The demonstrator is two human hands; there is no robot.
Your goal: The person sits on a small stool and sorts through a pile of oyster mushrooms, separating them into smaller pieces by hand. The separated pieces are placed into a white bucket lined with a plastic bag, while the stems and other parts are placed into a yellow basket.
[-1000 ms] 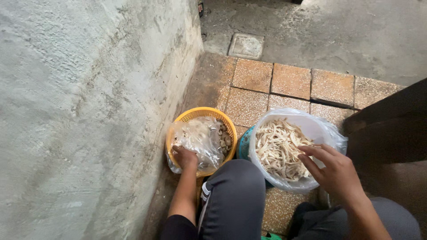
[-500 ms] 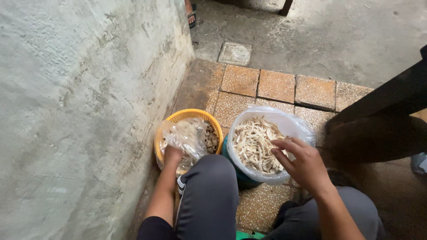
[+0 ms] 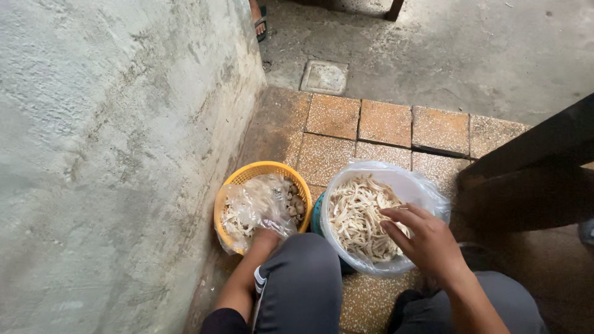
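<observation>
A person crouches on a tiled floor (image 3: 383, 124) beside a rough plaster wall (image 3: 111, 136), dark-trousered knees (image 3: 303, 278) nearest the camera. Taking the lined bucket (image 3: 427, 192) as the landmark: the right hand (image 3: 427, 241) hovers over its near-right rim, fingers (image 3: 402, 216) spread loosely apart and pointing toward the wall side, across the heap of pale shredded strips (image 3: 356, 216) that fills the clear plastic liner. The fingertips touch or nearly touch the strips; whether any strip is pinched between them cannot be told. The strips lie directly under and just wall-ward of that hand, most of them running lengthwise away from the camera with a slight fan outward, so their long axis crosses the line of the fingers. The right hand is much the nearer of the two to the heap.

Just wall-ward of the bucket, touching or almost touching it, sits a round yellow basket (image 3: 247, 176). The left hand (image 3: 267, 238) reaches past the knee to its near edge, mostly hidden under a crumpled clear plastic bag (image 3: 253, 204) holding more pale strips and small brownish pieces; its grip cannot be told.

Beyond the bucket the tiles give way to grey concrete (image 3: 482, 55) with a square drain cover (image 3: 325, 77). A dark wooden beam (image 3: 532, 154) crosses on the bucket's far-right side, and another person's sandalled foot (image 3: 260, 21) shows at the far end of the wall.
</observation>
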